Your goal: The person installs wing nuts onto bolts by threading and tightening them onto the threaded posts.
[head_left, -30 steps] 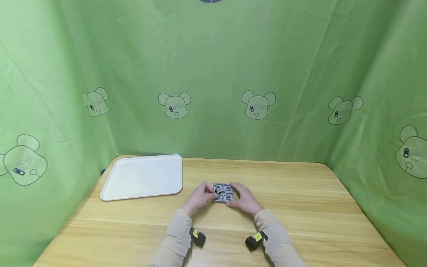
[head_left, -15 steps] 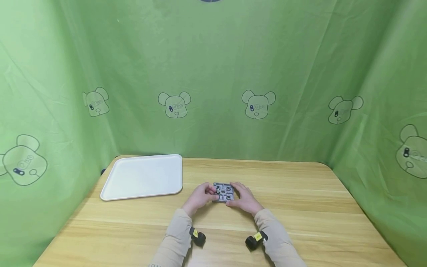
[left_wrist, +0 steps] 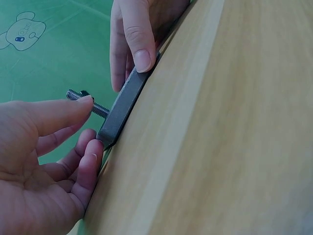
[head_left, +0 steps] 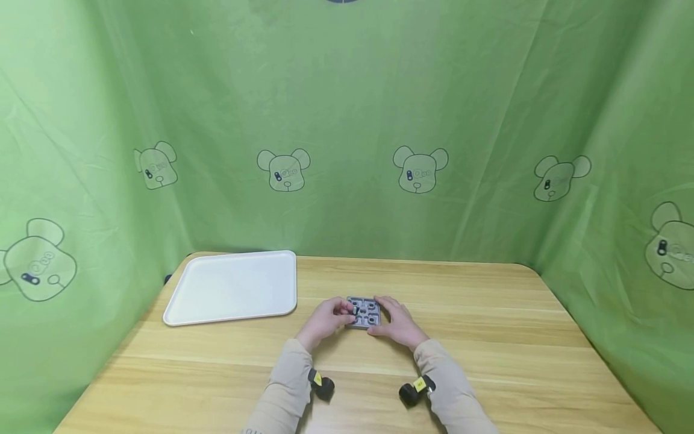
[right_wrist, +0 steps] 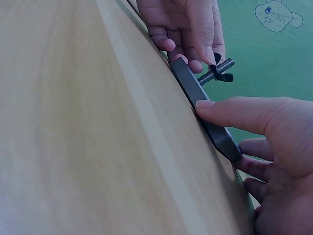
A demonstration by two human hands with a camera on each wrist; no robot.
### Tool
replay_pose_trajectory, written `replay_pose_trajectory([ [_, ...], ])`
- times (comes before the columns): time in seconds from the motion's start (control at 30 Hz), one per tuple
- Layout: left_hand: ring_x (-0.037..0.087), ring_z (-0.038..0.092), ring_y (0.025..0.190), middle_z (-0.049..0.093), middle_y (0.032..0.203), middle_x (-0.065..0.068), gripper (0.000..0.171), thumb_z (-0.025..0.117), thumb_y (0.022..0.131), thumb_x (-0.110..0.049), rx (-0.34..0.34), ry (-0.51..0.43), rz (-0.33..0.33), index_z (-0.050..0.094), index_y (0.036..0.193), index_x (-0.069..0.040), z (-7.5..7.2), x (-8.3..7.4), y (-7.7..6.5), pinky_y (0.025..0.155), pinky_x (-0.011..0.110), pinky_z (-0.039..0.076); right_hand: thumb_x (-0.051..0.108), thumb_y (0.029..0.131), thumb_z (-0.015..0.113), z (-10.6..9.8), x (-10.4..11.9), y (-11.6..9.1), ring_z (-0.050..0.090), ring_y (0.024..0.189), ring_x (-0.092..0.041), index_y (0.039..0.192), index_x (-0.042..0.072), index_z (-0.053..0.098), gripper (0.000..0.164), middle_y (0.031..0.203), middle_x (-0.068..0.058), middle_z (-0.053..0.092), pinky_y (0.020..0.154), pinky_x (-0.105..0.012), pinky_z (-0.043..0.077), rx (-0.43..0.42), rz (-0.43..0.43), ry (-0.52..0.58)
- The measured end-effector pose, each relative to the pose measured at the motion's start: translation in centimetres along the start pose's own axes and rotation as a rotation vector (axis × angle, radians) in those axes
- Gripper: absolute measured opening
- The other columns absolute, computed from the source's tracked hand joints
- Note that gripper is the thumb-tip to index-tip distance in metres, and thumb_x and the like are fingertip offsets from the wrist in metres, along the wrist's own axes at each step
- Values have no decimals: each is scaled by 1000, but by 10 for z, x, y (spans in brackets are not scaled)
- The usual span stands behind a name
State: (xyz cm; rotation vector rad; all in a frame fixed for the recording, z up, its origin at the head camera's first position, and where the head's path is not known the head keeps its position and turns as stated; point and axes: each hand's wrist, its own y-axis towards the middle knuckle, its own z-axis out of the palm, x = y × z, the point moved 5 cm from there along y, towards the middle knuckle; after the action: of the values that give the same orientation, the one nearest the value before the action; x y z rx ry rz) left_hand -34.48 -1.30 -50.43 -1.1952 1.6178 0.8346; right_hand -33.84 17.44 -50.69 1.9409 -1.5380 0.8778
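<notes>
A square grey metal plate [head_left: 371, 314] with recesses and holes lies on the wooden table. From its left part rises a threaded stud [right_wrist: 227, 64], carrying a black wing nut [right_wrist: 224, 76] partway along the thread. My left hand [head_left: 324, 320] pinches the wing nut between thumb and index finger; its other fingers curl at the plate's left edge. On the opposite side, my right hand [head_left: 398, 324] grips the plate, the thumb on its near edge and the fingers around the far right corner. The left fingers partly cover the stud and nut in the head view.
A white rectangular tray [head_left: 233, 288] sits at the back left of the wooden table [head_left: 488, 337]. Green curtains [head_left: 347, 108] with bear prints hang behind the table and at both sides. A black wrist camera [head_left: 323, 388] is strapped to the left sleeve, another black camera [head_left: 409, 395] to the right.
My left fingers shift slightly around the wing nut, and its dark wings show at a different angle. The right hand and the plate keep their place.
</notes>
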Motion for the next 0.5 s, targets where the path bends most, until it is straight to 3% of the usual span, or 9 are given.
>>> replay_pose_trajectory([
  [0.23,12,49,66,62,89,6,18,65,89,-8,7,2,-2,66,106,-4,0,-2,-1,55,22,43,26,71,83,0,1,0,27,142,-45,148,6,38,91,154,-21,34,115,-63,19,-6,-11,19],
  [0.5,14,53,81,66,104,13,18,60,93,-9,8,55,21,67,109,-5,-1,-4,-2,66,24,46,27,70,83,-1,2,-2,24,143,-47,148,7,38,92,155,-24,30,115,-64,18,-2,-1,1],
])
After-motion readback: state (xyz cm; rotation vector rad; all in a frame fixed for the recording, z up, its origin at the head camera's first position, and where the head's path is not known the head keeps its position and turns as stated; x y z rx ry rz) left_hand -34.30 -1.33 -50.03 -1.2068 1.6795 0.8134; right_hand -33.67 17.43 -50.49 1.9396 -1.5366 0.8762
